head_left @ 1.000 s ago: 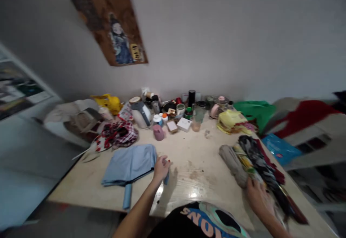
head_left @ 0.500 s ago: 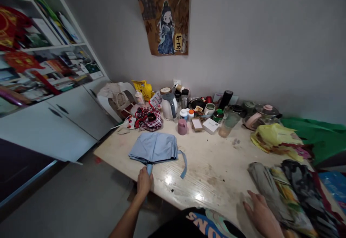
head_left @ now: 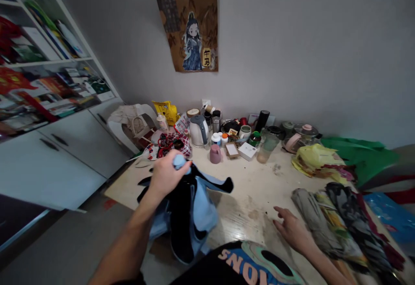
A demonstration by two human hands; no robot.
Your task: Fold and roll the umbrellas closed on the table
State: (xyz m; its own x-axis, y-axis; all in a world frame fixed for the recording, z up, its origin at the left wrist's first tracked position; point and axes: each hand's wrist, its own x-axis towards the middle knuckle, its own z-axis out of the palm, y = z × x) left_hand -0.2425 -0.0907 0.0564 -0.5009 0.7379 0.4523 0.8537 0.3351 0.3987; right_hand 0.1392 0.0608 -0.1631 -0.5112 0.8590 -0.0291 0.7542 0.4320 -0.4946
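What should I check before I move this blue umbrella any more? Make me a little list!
1. Left hand has a good grip: ok, it is closed around the handle.
2. Right hand is free: ok, it is open and holds nothing.
3. Blue umbrella is neatly folded: not ok, its flaps hang loose below the handle, with black sides showing.
4. Strap is fastened: cannot tell, no strap can be made out.
5. Pink cup is clear of the flaps: ok, a gap shows between them.
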